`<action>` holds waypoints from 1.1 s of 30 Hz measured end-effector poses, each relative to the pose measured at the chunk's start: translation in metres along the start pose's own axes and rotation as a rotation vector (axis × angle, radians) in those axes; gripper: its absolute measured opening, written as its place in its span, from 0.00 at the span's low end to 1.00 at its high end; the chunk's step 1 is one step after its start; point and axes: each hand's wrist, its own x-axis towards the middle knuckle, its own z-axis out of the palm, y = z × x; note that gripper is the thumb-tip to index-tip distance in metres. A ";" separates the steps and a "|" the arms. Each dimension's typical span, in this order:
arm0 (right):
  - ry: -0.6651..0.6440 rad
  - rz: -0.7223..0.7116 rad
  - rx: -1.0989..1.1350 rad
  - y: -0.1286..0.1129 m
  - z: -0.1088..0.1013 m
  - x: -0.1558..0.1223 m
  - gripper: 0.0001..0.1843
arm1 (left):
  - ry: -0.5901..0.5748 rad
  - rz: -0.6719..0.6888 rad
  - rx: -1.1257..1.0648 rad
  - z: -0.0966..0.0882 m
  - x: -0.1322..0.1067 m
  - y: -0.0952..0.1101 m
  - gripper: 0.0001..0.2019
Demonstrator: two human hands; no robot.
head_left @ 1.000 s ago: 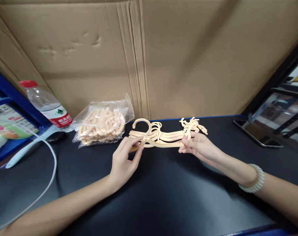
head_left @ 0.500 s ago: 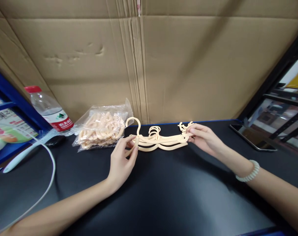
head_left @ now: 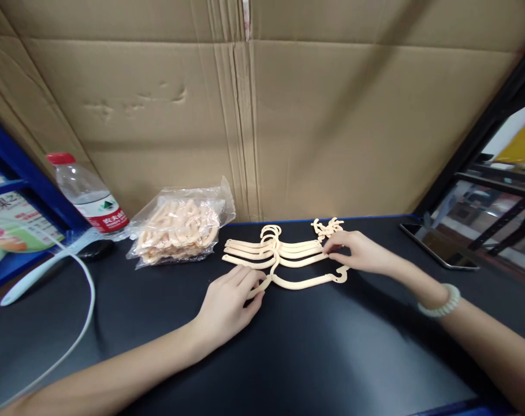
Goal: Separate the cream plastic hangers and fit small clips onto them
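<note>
Left hand [head_left: 230, 303]: lay palm-down on the black tabletop [head_left: 288, 358], fingers loosely curled over the left tip of the front hanger [head_left: 303, 282]; light pinch, not a fist.
Right hand [head_left: 357, 252]: fingertips pinched the right ends of the hanger stack [head_left: 273, 249]; grip closed on those thin arms. Pale bead bracelet [head_left: 439, 300] on the wrist.
Front hanger: cream plastic, slim, smooth, wavy-arm shape w/ a small hooked notch at the right end; flat on the table, just in front of the stack, its left end under the left fingers.
Hanger stack: several identical cream hangers laid flat & overlapped, round hooks bunched at the middle, btwn the two hands near the back edge.
Loose hooks [head_left: 329, 226]: small tangle of cream plastic bits, just behind the right hand.
Bag [head_left: 179, 225]: clear crinkly plastic, stuffed w/ more cream hangers, left of the stack.
Bottle [head_left: 89, 196]: clear plastic, red cap & red label, lying tilted at far left.
Cable [head_left: 82, 323]: white, smooth, curved across the left of the table.
Backdrop: creased brown cardboard [head_left: 262, 115], matte.
Tablet [head_left: 438, 245]: dark glossy slab, flat at far right.
</note>
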 end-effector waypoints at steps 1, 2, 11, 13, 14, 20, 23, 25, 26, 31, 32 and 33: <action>0.078 -0.066 -0.102 -0.005 0.009 0.003 0.11 | -0.004 0.002 -0.013 0.000 0.001 0.000 0.07; 0.116 -0.130 -0.176 -0.010 0.017 0.006 0.13 | -0.012 0.003 -0.029 0.000 0.001 -0.001 0.07; -0.032 -0.132 -0.207 -0.018 0.063 0.037 0.26 | -0.005 0.041 -0.051 0.001 0.002 -0.002 0.04; -0.018 -0.090 -0.196 -0.012 0.065 0.044 0.23 | -0.002 0.034 -0.052 0.000 0.002 -0.003 0.04; -0.001 -0.081 -0.199 -0.010 0.065 0.048 0.22 | -0.002 0.034 -0.048 0.000 0.003 -0.003 0.04; 0.049 -0.100 -0.210 -0.005 0.067 0.068 0.12 | -0.041 0.022 -0.004 -0.001 0.006 -0.003 0.07; 0.071 -0.115 -0.207 -0.008 0.068 0.074 0.10 | -0.055 0.020 0.013 0.000 0.006 -0.004 0.08; 0.099 -0.121 -0.207 -0.012 0.065 0.073 0.12 | -0.056 0.012 0.015 0.001 0.006 -0.004 0.09; 0.119 -0.120 -0.208 -0.014 0.063 0.070 0.13 | -0.059 0.009 0.014 0.001 0.006 -0.004 0.09; 0.235 -0.107 -0.212 -0.018 0.038 0.036 0.16 | -0.073 0.021 0.020 0.001 0.005 -0.005 0.11; 0.247 -0.111 -0.218 -0.017 0.033 0.025 0.15 | -0.070 0.027 0.022 0.001 0.005 -0.005 0.11; 0.250 -0.106 -0.228 -0.016 0.028 0.014 0.13 | -0.068 0.035 0.023 0.002 0.005 -0.006 0.12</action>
